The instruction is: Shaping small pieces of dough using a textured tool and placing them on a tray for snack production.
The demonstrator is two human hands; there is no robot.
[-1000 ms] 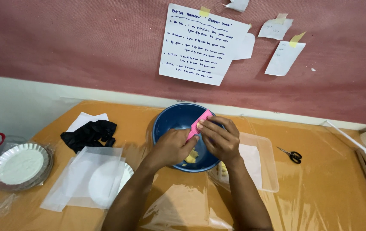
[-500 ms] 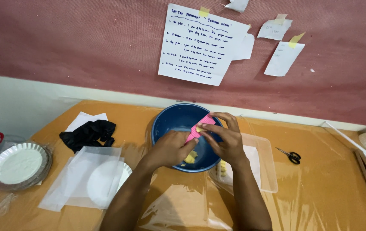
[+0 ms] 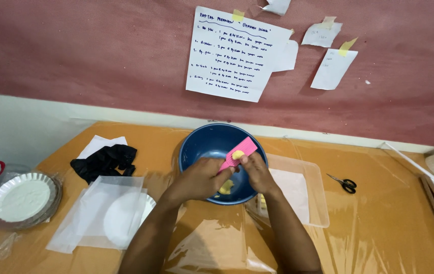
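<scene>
Holding a flat pink plastic scraper (image 3: pixel 238 152) over the round dark-blue bowl (image 3: pixel 208 147) at the centre of the frame, both hands were closed on it: the left hand (image 3: pixel 201 178) gripped its lower end, and the right hand (image 3: pixel 257 171) pinched near the top, where a small lump of pale yellow dough (image 3: pixel 238 154) clung to the blade. More yellow dough (image 3: pixel 225 187) lay in the bottom of the bowl, partly hidden by the fingers. To clear the blade well, it seemed best to keep the scraper tilted above the bowl and push the lump off with a thumb so it would fall inside and not on the rim.

Just right of the bowl sat a clear shallow plastic tray (image 3: pixel 314 177) lined with white paper, and farther right small black-handled scissors (image 3: pixel 345 183) lay on the plastic-covered orange worktop (image 3: pixel 379 228). At lower left, a white disc under clear plastic sheets (image 3: pixel 118 215) lay beside a fluted foil pie pan (image 3: pixel 22 199) filled with something white; black gloves (image 3: pixel 105 161) rested above them on white paper. On the reddish wall, a large white handwritten sheet (image 3: pixel 234 56) was taped at upper centre, with smaller white notes (image 3: pixel 334 68) held by yellow tape to its right.
</scene>
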